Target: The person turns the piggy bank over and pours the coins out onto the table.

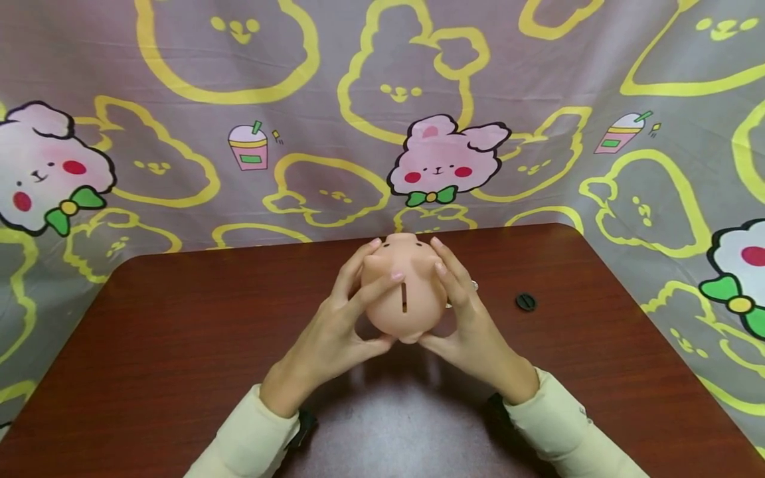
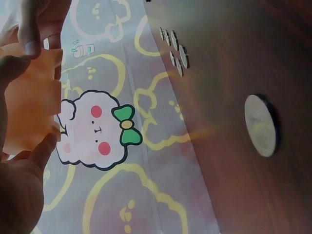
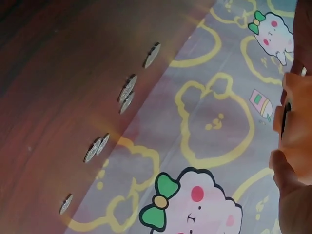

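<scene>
Both hands hold a pink piggy bank [image 1: 421, 309] up over the table, its snout pointing away and its coin slot facing up. My left hand [image 1: 331, 335] grips its left side, with the index fingertip beside the slot and the thumb at the rear. Around the right side curl the fingers of my right hand [image 1: 478, 335], its thumb also by the tail. In the right wrist view a dark opening [image 3: 286, 117] shows in the bank's underside. Several silver coins [image 3: 128, 88] lie on the table below, mostly hidden from the head view by the bank and hands.
A black slotted plug [image 1: 526, 302] lies on the brown table [image 1: 197, 345], right of the hands. One coin [image 2: 261, 126] lies apart from a cluster in the left wrist view. A cartoon-printed cloth [image 1: 335, 126] hangs behind the table and along its sides.
</scene>
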`<state>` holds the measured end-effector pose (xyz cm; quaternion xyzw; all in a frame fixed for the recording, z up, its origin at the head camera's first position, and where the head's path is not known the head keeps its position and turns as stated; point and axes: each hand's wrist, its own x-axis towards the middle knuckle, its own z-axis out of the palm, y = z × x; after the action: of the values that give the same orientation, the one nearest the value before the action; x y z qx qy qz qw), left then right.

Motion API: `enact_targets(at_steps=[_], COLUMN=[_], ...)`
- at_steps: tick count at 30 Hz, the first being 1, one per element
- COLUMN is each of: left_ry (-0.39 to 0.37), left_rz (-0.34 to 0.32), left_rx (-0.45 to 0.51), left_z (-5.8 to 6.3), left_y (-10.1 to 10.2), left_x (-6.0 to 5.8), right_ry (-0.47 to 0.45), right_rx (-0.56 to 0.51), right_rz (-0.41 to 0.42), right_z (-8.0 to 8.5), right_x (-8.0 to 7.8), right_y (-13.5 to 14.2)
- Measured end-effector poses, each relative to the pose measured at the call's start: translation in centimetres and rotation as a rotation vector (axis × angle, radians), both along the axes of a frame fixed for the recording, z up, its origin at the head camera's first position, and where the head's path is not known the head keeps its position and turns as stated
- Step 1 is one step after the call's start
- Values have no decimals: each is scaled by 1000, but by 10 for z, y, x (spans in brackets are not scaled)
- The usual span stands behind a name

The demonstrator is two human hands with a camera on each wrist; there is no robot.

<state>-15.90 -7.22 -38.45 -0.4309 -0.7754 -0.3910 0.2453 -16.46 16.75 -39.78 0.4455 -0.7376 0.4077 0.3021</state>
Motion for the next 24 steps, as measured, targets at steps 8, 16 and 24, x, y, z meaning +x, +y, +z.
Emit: enact_targets(at_steps=[8,16,24], left_ry=[-140,4,223], left_rz=[-35,80,202], left_rx=[119,-41,-294], left_z=[-6,-2,14], left_y=[2,1,4], left_x=[2,4,6], right_ry=[-167,-173,-293], right_rx=[10,8,52], right_rz=[31,22,-49], right_z=[5,1,-2], right_x=[1,0,2], right_y=[5,2,3])
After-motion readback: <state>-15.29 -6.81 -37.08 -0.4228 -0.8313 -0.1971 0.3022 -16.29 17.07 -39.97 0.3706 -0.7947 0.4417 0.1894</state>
